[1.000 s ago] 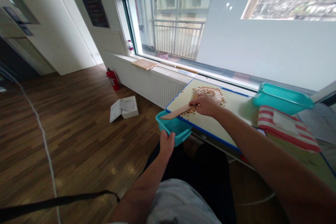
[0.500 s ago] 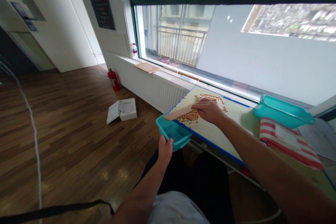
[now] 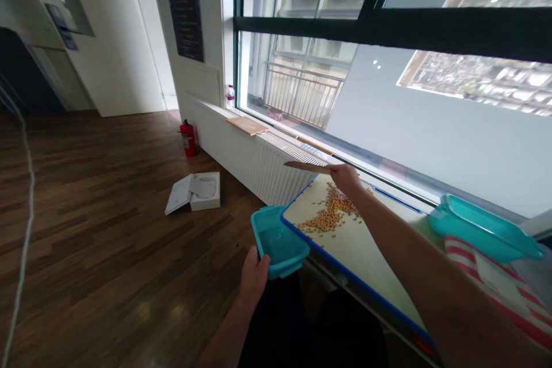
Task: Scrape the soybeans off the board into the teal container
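Left hand [image 3: 253,277] is gripping the turquoise rectangular plastic tub [image 3: 280,244], thumb over the rim. Tub is sitting at the near left corner of the cream, blue-edged table [image 3: 375,259], that edge overlapping part of its rim. Right hand [image 3: 346,179] is closed around one end of a long flat light-brown strip [image 3: 304,166], above the table's far left part, free end pointing out past the table's left side (can't tell if the strip is touching the surface). Small golden-brown beans or kernels [image 3: 330,215] are lying loose on the table's left part, some just inside the blue edge. A second turquoise tub [image 3: 483,230] and a red-and-white striped cloth [image 3: 495,293] are resting toward the table's right end.
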A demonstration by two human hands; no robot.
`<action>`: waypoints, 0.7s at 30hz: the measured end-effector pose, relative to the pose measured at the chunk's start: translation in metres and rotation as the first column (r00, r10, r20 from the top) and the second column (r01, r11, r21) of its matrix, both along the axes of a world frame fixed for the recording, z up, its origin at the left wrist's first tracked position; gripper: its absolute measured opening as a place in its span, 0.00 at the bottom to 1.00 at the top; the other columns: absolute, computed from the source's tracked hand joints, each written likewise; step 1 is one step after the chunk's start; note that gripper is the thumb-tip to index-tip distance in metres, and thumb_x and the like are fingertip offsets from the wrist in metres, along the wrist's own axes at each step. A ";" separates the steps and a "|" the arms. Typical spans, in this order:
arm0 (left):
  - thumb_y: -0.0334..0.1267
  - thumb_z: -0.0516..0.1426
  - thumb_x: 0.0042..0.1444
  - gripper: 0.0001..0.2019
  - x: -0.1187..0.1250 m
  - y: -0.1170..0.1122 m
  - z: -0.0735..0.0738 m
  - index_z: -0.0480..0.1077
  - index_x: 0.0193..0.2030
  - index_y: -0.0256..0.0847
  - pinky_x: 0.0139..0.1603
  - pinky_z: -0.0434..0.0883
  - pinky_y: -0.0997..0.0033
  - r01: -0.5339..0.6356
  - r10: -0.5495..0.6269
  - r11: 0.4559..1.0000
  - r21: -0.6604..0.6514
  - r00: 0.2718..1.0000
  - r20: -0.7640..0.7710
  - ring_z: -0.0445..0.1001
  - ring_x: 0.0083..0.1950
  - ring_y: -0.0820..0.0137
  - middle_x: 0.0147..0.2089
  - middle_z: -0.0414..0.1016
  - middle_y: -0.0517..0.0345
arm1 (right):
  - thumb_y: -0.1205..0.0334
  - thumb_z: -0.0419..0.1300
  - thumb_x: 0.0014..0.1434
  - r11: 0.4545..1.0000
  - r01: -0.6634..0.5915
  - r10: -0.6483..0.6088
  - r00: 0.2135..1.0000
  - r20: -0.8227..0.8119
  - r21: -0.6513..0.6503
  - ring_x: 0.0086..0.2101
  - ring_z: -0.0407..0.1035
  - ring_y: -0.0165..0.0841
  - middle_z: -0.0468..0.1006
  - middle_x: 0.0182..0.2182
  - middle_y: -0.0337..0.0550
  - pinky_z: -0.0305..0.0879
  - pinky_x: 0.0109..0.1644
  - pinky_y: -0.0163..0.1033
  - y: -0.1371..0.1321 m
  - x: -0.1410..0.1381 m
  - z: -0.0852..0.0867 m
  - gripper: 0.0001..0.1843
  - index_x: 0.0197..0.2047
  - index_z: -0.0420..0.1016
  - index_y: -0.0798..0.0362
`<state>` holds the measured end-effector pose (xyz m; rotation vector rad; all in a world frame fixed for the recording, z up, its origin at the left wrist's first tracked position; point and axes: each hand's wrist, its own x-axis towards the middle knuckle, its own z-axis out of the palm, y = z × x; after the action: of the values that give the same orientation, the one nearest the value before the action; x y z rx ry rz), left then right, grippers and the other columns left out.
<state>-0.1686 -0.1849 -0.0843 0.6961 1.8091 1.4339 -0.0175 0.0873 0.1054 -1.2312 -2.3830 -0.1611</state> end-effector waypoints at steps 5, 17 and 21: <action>0.36 0.49 0.49 0.03 -0.008 -0.003 -0.007 0.58 0.27 0.43 0.24 0.62 0.75 -0.006 0.006 1.000 -0.008 1.000 -0.004 0.64 0.26 0.72 0.24 0.60 0.64 | 0.67 0.48 0.53 0.999 -0.019 0.021 0.995 0.102 -0.027 0.38 0.72 0.35 0.80 0.36 0.42 0.64 0.43 0.37 0.023 -0.023 -0.017 0.22 0.45 0.77 0.48; 0.37 0.49 0.51 0.04 -0.017 -0.004 -0.012 0.60 0.28 0.42 0.26 0.63 0.74 0.031 -0.034 0.999 -0.034 0.994 -0.101 0.65 0.27 0.72 0.25 0.63 0.62 | 0.69 0.49 0.49 0.997 -0.066 0.072 0.983 0.167 -0.039 0.38 0.71 0.34 0.79 0.36 0.44 0.64 0.45 0.37 0.022 -0.022 -0.022 0.23 0.44 0.78 0.49; 0.38 0.49 0.51 0.04 -0.018 -0.003 -0.012 0.60 0.29 0.42 0.24 0.62 0.75 0.035 -0.038 0.999 -0.031 0.993 -0.109 0.65 0.25 0.72 0.24 0.61 0.64 | 0.71 0.48 0.47 0.996 -0.056 0.068 0.981 0.180 -0.072 0.37 0.70 0.33 0.79 0.35 0.43 0.63 0.43 0.36 0.016 -0.020 -0.016 0.24 0.43 0.79 0.48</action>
<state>-0.1865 -0.1874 -0.0964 0.8028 1.8868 1.3669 -0.0379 0.1036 0.0897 -1.2173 -2.5999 -0.1838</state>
